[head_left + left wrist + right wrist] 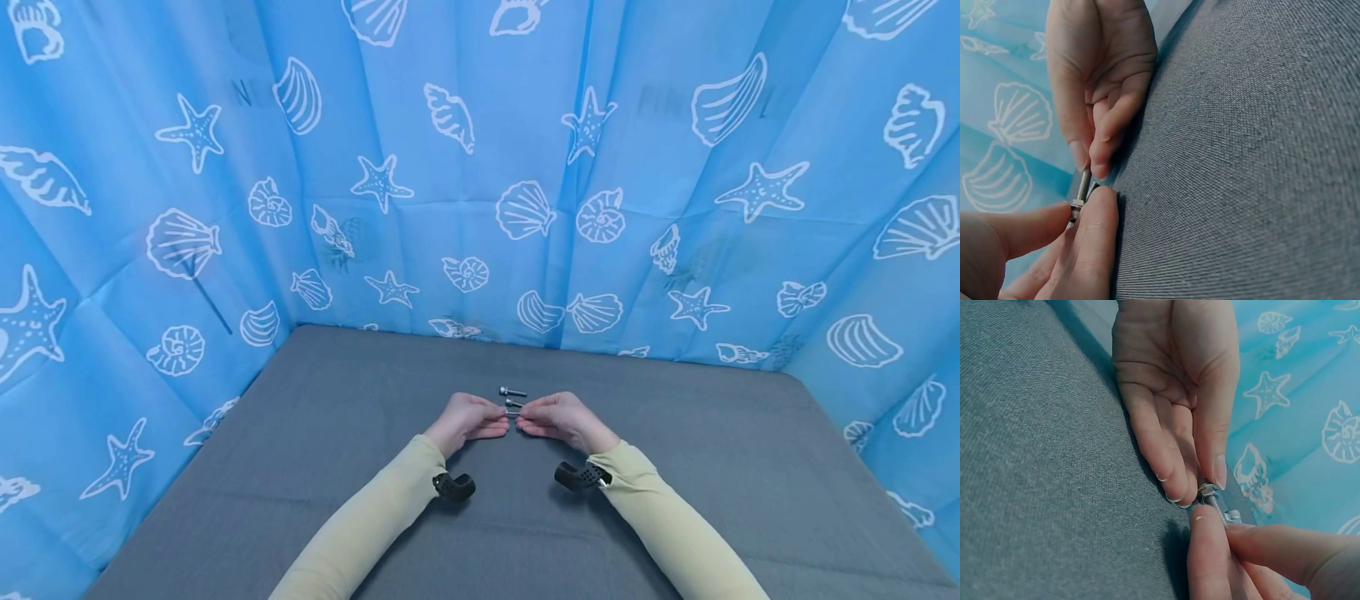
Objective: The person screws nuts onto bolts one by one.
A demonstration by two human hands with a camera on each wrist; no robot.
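Between the two hands is a small metal bolt [513,413] with a ridged shank, lying roughly crosswise over the table. My left hand [467,419] pinches its left end between thumb and fingers, where a hex nut [1078,203] sits on the bolt next to washer-like rings. The thumb and fingers of my right hand [561,418] pinch the other end of the shank [1214,503]. Fingertips of both hands nearly meet and hide part of the bolt. Just beyond it lies a second bolt [513,403], and behind that a third bolt [515,392], head to the left.
A grey cloth-covered table [360,383] spreads beneath the hands. Blue curtains [465,225] with white shells and starfish hang behind it and along both sides. Black wrist devices [454,487] sit at both pale yellow sleeves [367,525].
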